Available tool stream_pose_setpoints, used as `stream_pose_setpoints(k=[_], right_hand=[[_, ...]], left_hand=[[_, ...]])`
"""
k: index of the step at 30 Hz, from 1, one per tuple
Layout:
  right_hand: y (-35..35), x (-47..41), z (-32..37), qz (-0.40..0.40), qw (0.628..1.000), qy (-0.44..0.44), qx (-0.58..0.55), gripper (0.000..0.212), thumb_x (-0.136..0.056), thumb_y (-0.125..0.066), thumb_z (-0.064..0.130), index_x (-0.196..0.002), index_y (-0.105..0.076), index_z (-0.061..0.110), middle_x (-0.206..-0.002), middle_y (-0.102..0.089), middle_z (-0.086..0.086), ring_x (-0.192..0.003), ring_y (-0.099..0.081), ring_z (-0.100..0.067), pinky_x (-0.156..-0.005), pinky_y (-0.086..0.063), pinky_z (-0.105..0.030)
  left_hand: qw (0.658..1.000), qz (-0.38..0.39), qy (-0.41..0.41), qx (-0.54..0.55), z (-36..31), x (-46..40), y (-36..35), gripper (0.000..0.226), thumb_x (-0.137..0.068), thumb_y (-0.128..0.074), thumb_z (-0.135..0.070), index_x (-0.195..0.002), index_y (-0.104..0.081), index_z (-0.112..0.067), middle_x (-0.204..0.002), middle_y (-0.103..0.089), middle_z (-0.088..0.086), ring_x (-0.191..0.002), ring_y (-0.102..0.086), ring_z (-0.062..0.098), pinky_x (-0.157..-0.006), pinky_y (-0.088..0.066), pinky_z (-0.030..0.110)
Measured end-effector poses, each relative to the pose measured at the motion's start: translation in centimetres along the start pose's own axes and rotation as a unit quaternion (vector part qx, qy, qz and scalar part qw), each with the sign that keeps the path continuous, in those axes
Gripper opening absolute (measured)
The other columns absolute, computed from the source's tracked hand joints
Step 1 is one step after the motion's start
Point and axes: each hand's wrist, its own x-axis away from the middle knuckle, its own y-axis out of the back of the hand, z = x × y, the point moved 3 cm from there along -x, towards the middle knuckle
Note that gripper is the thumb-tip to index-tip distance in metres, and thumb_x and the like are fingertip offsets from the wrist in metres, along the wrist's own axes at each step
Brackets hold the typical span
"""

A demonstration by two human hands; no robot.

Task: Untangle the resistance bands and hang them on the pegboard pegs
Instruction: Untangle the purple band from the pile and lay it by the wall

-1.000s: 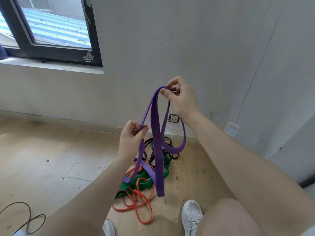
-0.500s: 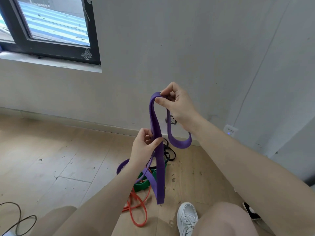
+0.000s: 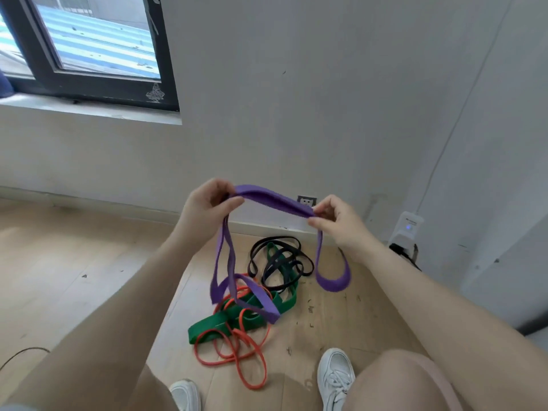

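Observation:
A wide purple band (image 3: 274, 201) stretches level between both hands above the floor. My left hand (image 3: 207, 207) pinches its left end and my right hand (image 3: 338, 222) pinches its right part. Long purple loops hang from the left hand down to the pile, and a short loop (image 3: 332, 281) hangs under the right hand. On the floor below lie a green band (image 3: 225, 321), a thin orange band (image 3: 246, 363) and a thin black band (image 3: 278, 259), tangled together. No pegboard is in view.
A grey wall with a socket (image 3: 307, 200) is right behind the pile. A white plug-in device (image 3: 407, 229) sits at the right. A dark-framed window (image 3: 98, 51) is at upper left. My white shoes (image 3: 336, 378) stand near the pile. A black cable (image 3: 20, 354) lies at lower left.
My hands have drawn apart sideways, so the purple band now spans level between them instead of hanging upright. The left hand rose and the right hand dropped lower and rightward.

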Motion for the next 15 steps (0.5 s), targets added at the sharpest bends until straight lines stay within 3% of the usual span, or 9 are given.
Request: stream_pose_setpoints(k=[4,6,8,10,12,15], right_hand=[[-1.7,-0.3,-0.1,0.057,0.995,-0.018,0.084,0.026,-0.081,-0.07,0.016,-0.087,-0.048,0.026,-0.097,-0.059,0.005,-0.096,-0.059,-0.018,-0.075,-0.048,-0.025],[-2.2,-0.5,0.7,0.089,0.989,-0.012,0.117,0.039,-0.078,-0.074,0.019,-0.105,-0.046,0.023,-0.111,-0.054,0.007,-0.11,-0.051,-0.014,-0.084,-0.043,-0.023],[-2.8,-0.4,2.3,0.102,0.991,0.025,0.081,0.061,-0.076,-0.076,0.024,-0.124,-0.037,0.022,-0.129,-0.046,0.003,-0.125,-0.04,-0.012,-0.101,-0.035,-0.028],[-3.2,-0.3,4.1,0.087,0.993,0.077,0.001,0.065,-0.08,-0.072,0.025,-0.131,-0.031,0.024,-0.136,-0.043,0.004,-0.128,-0.037,-0.009,-0.102,-0.03,-0.025],[-3.6,-0.4,5.5,0.061,0.989,0.128,-0.032,0.049,-0.085,-0.066,0.022,-0.125,-0.037,0.025,-0.126,-0.051,0.007,-0.121,-0.044,-0.008,-0.098,-0.035,-0.021],[-3.9,-1.1,6.2,0.032,0.988,0.151,-0.022,0.032,-0.085,-0.065,0.016,-0.103,-0.047,0.034,-0.099,-0.06,0.01,-0.102,-0.058,-0.013,-0.095,-0.047,-0.038]], left_hand=[[0.997,0.037,-0.043,-0.048,-2.3,-1.5,-0.9,0.014,-0.085,-0.064,-0.007,-0.084,-0.058,-0.02,-0.086,-0.061,0.025,-0.073,-0.055,0.035,-0.073,-0.05,0.045],[0.996,0.044,-0.049,-0.056,-3.0,-1.9,-1.4,0.015,-0.085,-0.064,-0.008,-0.084,-0.056,-0.021,-0.09,-0.064,0.021,-0.077,-0.059,0.034,-0.076,-0.052,0.043],[0.995,0.048,-0.058,-0.069,-3.6,-2.2,-2.0,0.013,-0.084,-0.066,-0.009,-0.085,-0.056,-0.017,-0.091,-0.066,0.016,-0.076,-0.06,0.027,-0.077,-0.052,0.039],[0.989,0.069,-0.072,-0.105,-4.2,-2.5,-2.5,0.013,-0.082,-0.067,-0.01,-0.086,-0.056,-0.015,-0.089,-0.067,0.012,-0.074,-0.059,0.019,-0.075,-0.051,0.033],[0.982,0.098,-0.081,-0.142,-4.5,-2.6,-3.0,0.012,-0.081,-0.068,-0.01,-0.086,-0.057,-0.014,-0.086,-0.066,0.009,-0.073,-0.059,0.02,-0.074,-0.051,0.031],[0.977,0.101,-0.097,-0.16,-4.6,-2.5,-3.2,0.009,-0.081,-0.068,-0.01,-0.086,-0.06,-0.011,-0.093,-0.061,0.005,-0.077,-0.059,0.019,-0.079,-0.05,0.03]])
